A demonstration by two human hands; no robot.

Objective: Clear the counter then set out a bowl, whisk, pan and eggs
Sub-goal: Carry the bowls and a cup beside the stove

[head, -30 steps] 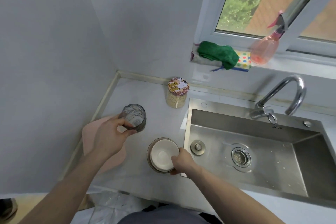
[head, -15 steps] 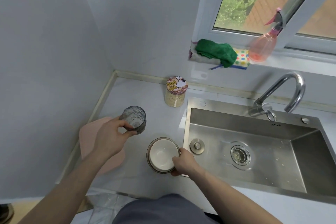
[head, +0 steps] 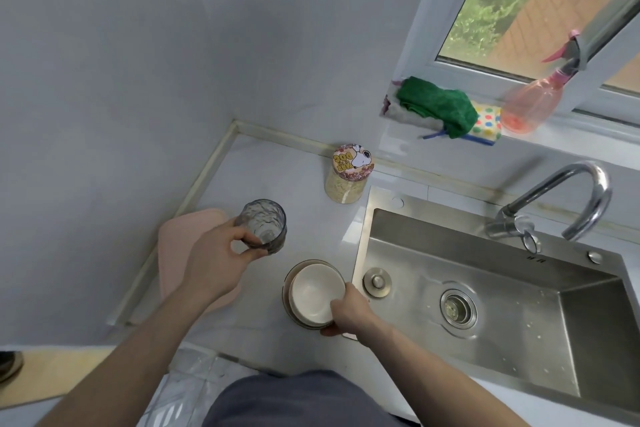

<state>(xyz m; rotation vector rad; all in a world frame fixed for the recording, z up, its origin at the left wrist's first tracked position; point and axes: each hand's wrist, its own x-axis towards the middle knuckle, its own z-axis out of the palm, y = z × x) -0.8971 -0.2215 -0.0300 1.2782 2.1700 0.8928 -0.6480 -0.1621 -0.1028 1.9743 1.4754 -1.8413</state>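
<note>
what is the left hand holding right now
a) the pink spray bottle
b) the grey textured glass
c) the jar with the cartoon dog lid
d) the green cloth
b: the left hand is curled round the grey textured glass above the counter, while the jar stands untouched by the back wall and the spray bottle and green cloth sit on the window sill.

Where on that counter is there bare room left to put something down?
One bare patch lies in the back corner, between the wall, the jar and the glass. The sink basin is also open. The front is crowded: left hand on the glass, right hand on the bowls, pink mat beside.
</note>
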